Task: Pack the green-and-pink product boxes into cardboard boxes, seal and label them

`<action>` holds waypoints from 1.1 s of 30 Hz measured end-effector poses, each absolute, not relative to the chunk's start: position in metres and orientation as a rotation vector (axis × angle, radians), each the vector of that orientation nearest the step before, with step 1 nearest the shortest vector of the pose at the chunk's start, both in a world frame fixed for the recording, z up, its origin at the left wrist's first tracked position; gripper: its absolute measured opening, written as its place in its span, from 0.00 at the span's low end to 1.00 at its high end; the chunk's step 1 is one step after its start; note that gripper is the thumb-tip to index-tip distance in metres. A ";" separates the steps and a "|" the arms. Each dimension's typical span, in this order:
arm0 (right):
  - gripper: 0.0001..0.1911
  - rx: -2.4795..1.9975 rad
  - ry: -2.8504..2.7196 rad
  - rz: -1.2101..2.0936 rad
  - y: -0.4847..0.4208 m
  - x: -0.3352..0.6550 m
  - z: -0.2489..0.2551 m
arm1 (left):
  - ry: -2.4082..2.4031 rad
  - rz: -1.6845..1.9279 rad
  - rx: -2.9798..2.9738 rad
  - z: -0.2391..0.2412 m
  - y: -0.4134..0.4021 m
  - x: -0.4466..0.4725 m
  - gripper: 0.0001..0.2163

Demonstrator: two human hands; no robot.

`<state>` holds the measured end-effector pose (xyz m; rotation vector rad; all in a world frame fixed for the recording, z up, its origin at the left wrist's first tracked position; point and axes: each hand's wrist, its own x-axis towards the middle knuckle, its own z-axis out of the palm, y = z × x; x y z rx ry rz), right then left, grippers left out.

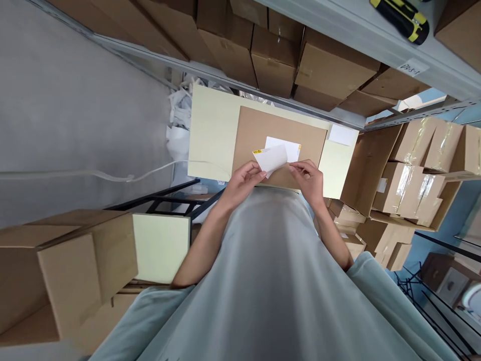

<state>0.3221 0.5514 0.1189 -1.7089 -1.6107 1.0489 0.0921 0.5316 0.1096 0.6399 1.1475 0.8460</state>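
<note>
Between my two hands is a small white card [271, 159] with a yellow strip at its upper left corner. My left hand [246, 179] pinches its lower left side between thumb and fingers. At the card's right edge, the fingertips of my right hand [308, 178] are closed on its curled corner. Just beyond it, a second white card [292, 149] with a yellow mark lies on a brown cardboard sheet [250, 135]. The first card partly covers the second one. Under the cardboard is a pale yellow-green tabletop [212, 130].
A white paper slip [341, 135] lies at the table's right end. Cardboard boxes [276, 65] line the shelf behind; a screwdriver [404, 20] rests above. More boxes [409, 185] are stacked at right. An open box [75, 265] stands at lower left. A white cable [108, 175] crosses the left.
</note>
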 end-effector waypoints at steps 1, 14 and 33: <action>0.11 -1.703 -1.590 1.069 0.553 0.323 0.117 | 1.149 0.842 0.643 0.110 0.532 0.093 0.25; 0.06 -1.701 -1.583 1.066 0.552 0.332 0.109 | 1.132 0.793 0.657 0.110 0.532 0.107 0.25; 0.12 -1.086 -2.583 0.694 0.495 0.302 0.135 | 1.220 1.048 0.368 0.093 0.516 0.126 0.19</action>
